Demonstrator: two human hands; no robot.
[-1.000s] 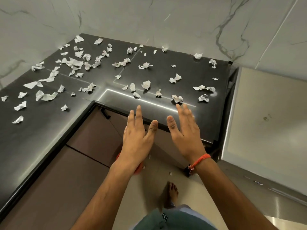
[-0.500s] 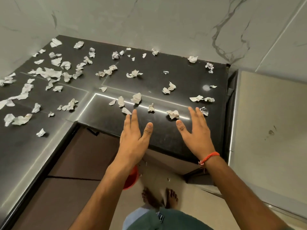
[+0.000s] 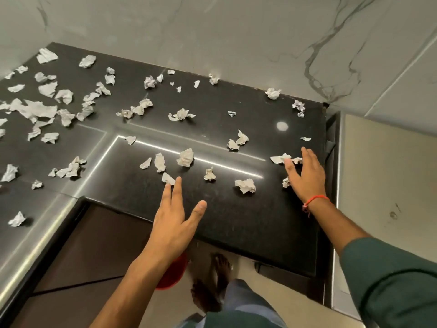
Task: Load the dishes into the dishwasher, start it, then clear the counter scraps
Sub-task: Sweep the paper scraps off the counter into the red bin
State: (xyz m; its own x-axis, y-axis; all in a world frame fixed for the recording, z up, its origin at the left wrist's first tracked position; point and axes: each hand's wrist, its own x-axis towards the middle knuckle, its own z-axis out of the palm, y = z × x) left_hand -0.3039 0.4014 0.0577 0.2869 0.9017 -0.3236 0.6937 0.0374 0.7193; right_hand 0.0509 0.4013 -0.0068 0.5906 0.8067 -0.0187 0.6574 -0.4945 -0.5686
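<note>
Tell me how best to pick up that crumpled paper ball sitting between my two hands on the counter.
Pinch the crumpled paper ball across its bulging middle, coming straight down from above. It lies loose on the flat black counter, apart from other scraps, so nothing probably blocks fingers on either side. The right hand looks nearer.

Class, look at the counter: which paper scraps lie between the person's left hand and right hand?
In the head view, two crumpled paper scraps lie between the left hand and right hand: a small one and a larger one, on the black countertop.

The worktop (image 3: 236, 223) is dark polished stone, glossy enough to mirror strip lights. The scraps (image 3: 185, 157) on it are crumpled matt white paper. The wall (image 3: 236, 31) behind is smooth veined marble.
</note>
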